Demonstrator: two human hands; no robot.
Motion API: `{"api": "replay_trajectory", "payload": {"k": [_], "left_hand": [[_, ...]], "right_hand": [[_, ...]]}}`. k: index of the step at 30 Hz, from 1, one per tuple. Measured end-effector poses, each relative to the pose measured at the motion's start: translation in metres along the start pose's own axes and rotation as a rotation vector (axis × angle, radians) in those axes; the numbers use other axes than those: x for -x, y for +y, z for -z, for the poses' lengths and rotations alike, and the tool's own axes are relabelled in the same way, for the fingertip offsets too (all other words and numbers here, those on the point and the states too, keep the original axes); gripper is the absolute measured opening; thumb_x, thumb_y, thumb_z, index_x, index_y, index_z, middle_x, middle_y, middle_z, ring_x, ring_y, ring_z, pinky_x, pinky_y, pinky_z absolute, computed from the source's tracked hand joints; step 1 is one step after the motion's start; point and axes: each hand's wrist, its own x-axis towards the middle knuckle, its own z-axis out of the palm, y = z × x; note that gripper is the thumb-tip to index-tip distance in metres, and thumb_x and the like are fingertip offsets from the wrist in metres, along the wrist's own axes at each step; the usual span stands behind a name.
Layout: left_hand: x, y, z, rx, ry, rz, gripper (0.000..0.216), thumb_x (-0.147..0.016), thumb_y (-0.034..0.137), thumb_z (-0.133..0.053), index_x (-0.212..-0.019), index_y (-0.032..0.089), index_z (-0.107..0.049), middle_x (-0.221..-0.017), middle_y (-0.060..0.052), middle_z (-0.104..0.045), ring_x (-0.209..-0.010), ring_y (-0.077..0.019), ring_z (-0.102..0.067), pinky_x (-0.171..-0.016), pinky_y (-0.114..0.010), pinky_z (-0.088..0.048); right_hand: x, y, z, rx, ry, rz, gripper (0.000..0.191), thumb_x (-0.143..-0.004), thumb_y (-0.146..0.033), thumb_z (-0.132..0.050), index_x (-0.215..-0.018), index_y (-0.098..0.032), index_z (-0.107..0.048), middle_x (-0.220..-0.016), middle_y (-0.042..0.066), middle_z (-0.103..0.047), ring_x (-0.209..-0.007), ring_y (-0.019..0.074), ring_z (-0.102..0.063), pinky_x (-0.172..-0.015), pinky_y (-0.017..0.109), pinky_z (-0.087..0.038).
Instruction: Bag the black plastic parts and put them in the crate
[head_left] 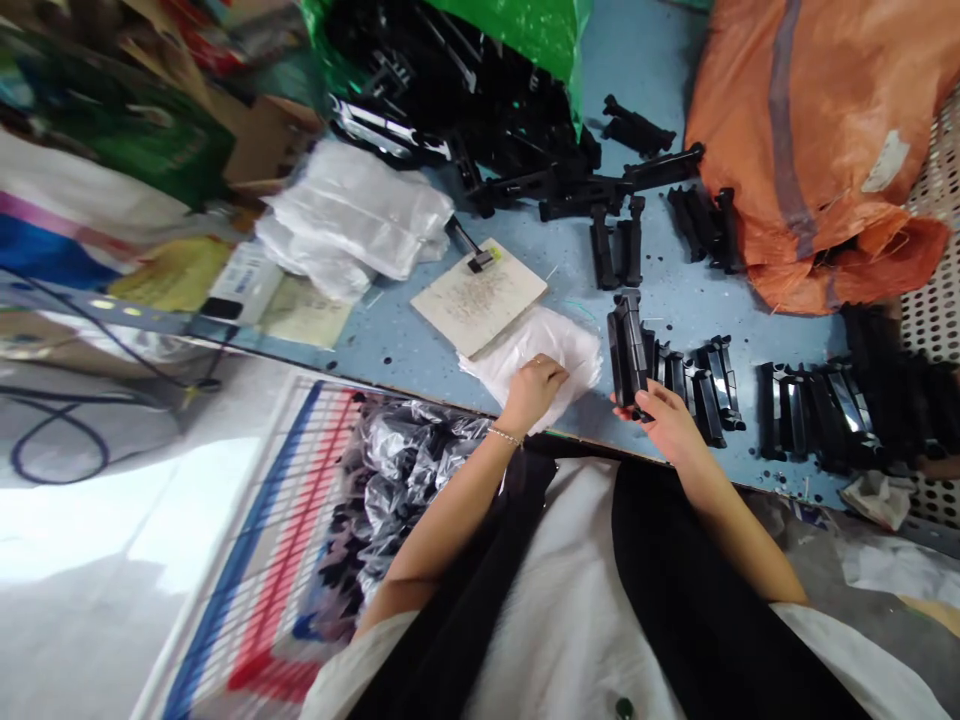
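My left hand (534, 385) rests on a small stack of clear plastic bags (559, 350) at the near edge of the blue table (420, 350), its fingers curled and pinching the top bag. My right hand (660, 415) is closed round a long black plastic part (628, 350), held upright just above the table. A row of similar black parts (705, 385) lies right beside it.
More black parts (615, 245) lie scattered farther back, spilling from a green bag (540, 30). An orange woven sack (817, 140) fills the far right. A clipboard with paper (480, 295) and a pile of plastic bags (360, 220) lie at the left. Bagged parts (397, 460) sit below the table edge.
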Motion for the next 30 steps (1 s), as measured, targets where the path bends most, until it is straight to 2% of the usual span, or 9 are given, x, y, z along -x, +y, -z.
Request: {"api": "replay_trajectory", "payload": {"k": [4,8,10,13,16,19,23,26,30], "left_hand": [[-0.006,-0.007,0.012,0.276,0.05,0.157,0.027,-0.072,0.033,-0.076,-0.061,0.019,-0.057,-0.064,0.001,-0.056,-0.065,-0.0144,-0.053,-0.064,-0.028,-0.043],[-0.005,-0.007,0.016,0.406,-0.034,0.215,0.013,-0.081,0.031,-0.064,-0.077,0.019,-0.064,-0.065,0.002,-0.06,-0.058,-0.0132,-0.054,-0.057,-0.026,-0.042],[-0.001,-0.006,0.021,0.335,0.026,0.138,0.006,-0.082,0.023,-0.06,-0.084,0.019,-0.064,-0.073,0.0,-0.065,-0.065,-0.0153,-0.06,-0.064,-0.029,-0.049],[0.006,-0.006,0.03,0.076,0.076,-0.102,0.021,-0.086,0.012,-0.048,-0.087,0.019,-0.067,-0.096,-0.008,-0.072,-0.095,-0.0209,-0.067,-0.091,-0.04,-0.054],[0.008,-0.008,0.035,-0.067,0.074,-0.216,0.036,-0.088,0.008,-0.043,-0.113,0.017,-0.068,-0.122,-0.012,-0.068,-0.116,-0.0231,-0.064,-0.104,-0.045,-0.051],[0.007,-0.011,0.035,-0.045,0.134,-0.236,0.048,-0.086,0.006,-0.046,-0.131,0.017,-0.06,-0.132,-0.013,-0.063,-0.124,-0.0227,-0.06,-0.108,-0.043,-0.051],[0.021,-0.006,0.03,-0.057,0.228,-0.32,0.052,-0.093,0.006,-0.038,-0.142,0.016,-0.052,-0.137,-0.016,-0.058,-0.13,-0.0226,-0.056,-0.113,-0.044,-0.047],[0.045,0.008,0.024,-0.072,0.169,-0.494,0.055,-0.097,0.008,-0.037,-0.15,0.019,-0.041,-0.14,-0.015,-0.057,-0.131,-0.0215,-0.055,-0.112,-0.04,-0.049],[0.073,0.027,0.017,0.003,-0.028,-0.631,0.066,-0.095,0.006,-0.039,-0.157,0.025,-0.028,-0.141,-0.014,-0.055,-0.129,-0.0205,-0.057,-0.108,-0.038,-0.053]], "right_hand": [[-0.011,0.004,-0.018,-0.147,-0.06,-0.091,0.044,-0.072,-0.06,-0.073,-0.091,-0.02,-0.07,-0.091,0.008,-0.076,-0.082,0.0234,-0.07,-0.078,0.04,-0.058],[-0.038,0.01,-0.051,-0.289,-0.127,-0.069,0.05,-0.075,-0.067,-0.065,-0.094,-0.021,-0.07,-0.092,0.008,-0.075,-0.104,0.0278,-0.068,-0.091,0.044,-0.056],[-0.049,0.013,-0.064,-0.237,-0.047,0.023,0.042,-0.072,-0.061,-0.072,-0.089,-0.023,-0.068,-0.09,0.005,-0.074,-0.103,0.0257,-0.068,-0.092,0.041,-0.055],[-0.045,0.016,-0.063,-0.132,0.023,0.094,0.035,-0.071,-0.053,-0.076,-0.087,-0.023,-0.066,-0.086,0.002,-0.072,-0.092,0.0217,-0.069,-0.082,0.034,-0.055],[-0.018,0.016,-0.044,-0.196,-0.135,-0.104,0.042,-0.078,-0.059,-0.065,-0.097,-0.021,-0.066,-0.091,0.006,-0.072,-0.076,0.0195,-0.067,-0.059,0.029,-0.051],[0.002,0.023,-0.028,-0.297,-0.308,-0.388,0.05,-0.084,-0.062,-0.053,-0.102,-0.018,-0.066,-0.094,0.01,-0.071,-0.061,0.0142,-0.056,-0.045,0.025,-0.04],[-0.008,0.041,-0.028,-0.369,-0.461,-0.557,0.062,-0.087,-0.067,-0.043,-0.104,-0.012,-0.066,-0.069,0.002,-0.058,-0.047,0.0096,-0.033,-0.039,0.023,-0.032],[-0.026,0.048,-0.036,-0.218,-0.425,-0.454,0.063,-0.087,-0.071,-0.039,-0.095,-0.015,-0.065,-0.059,-0.002,-0.048,-0.046,0.0104,-0.031,-0.04,0.023,-0.034],[-0.029,0.041,-0.048,0.177,-0.156,-0.098,0.043,-0.089,-0.063,-0.05,-0.084,-0.021,-0.06,-0.066,-0.002,-0.053,-0.061,0.0144,-0.05,-0.056,0.027,-0.048]]}}
